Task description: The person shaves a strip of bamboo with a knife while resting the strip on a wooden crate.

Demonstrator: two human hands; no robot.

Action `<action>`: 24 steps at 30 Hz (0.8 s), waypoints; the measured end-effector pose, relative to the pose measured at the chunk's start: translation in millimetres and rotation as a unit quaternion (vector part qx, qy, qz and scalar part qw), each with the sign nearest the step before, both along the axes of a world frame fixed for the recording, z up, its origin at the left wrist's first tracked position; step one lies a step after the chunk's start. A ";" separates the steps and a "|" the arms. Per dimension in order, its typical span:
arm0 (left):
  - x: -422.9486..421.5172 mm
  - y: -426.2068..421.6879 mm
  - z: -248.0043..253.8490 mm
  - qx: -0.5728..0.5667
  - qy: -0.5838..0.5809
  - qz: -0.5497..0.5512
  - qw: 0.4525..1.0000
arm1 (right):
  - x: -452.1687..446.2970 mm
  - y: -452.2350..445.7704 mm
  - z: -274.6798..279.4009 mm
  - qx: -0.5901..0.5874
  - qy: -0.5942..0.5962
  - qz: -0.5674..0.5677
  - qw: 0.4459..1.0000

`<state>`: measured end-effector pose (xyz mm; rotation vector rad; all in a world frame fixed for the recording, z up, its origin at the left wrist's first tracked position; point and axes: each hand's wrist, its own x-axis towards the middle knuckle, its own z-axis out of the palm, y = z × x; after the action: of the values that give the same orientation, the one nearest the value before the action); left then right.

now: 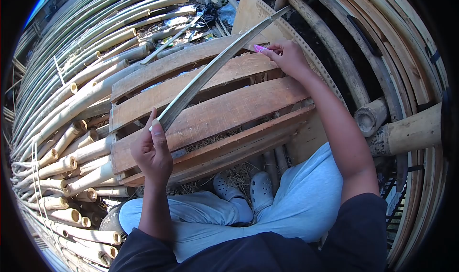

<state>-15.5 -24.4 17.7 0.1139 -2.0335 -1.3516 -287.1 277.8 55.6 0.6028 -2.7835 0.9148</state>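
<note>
Bamboo strip [213,69] slants over our slatted worktop [248,100] toward one o'clock; our left hand's [153,150] fingers pinch its near end, and our right hand's [289,59] close round a pink-handled knife [259,48].

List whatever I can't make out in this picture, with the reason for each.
All in the head view:
- Most of the pink tool: hidden by the right hand.
- The near end of the strip: partly covered by the left hand.
- What lies under the boards: mostly hidden by them.
- Individual scraps in the litter: too small.
</note>
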 end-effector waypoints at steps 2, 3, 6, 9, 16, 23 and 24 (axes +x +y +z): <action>-1.2 1.3 0.8 0.005 -0.007 0.004 1.000 | -8.7 4.4 -1.3 0.083 0.048 -0.080 0.992; 0.0 1.5 1.3 0.010 -0.013 0.006 1.000 | -9.5 7.9 -5.3 0.167 0.095 -0.159 0.969; -0.4 -0.1 2.7 0.013 -0.048 -0.014 0.999 | -6.7 18.0 10.0 0.141 0.049 -0.191 0.970; -6.0 8.4 16.4 -0.002 -0.059 -0.058 0.997 | 2.3 26.6 29.1 0.127 -0.042 -0.173 0.976; -7.2 13.5 28.1 -0.321 -0.009 -0.087 0.943 | 39.4 66.4 44.5 0.094 -0.009 -0.170 0.981; 7.0 13.6 42.9 -0.364 -0.003 -0.147 0.920 | 63.7 53.1 66.8 -0.231 -0.087 -0.123 0.961; 8.6 15.8 45.7 -0.358 0.002 -0.153 0.921 | 68.7 45.3 65.6 -0.269 -0.085 -0.081 0.956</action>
<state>-6.9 -8.6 63.3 -0.5511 -2.4804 -0.6829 -218.5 323.1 121.1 0.2132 -2.4885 1.6601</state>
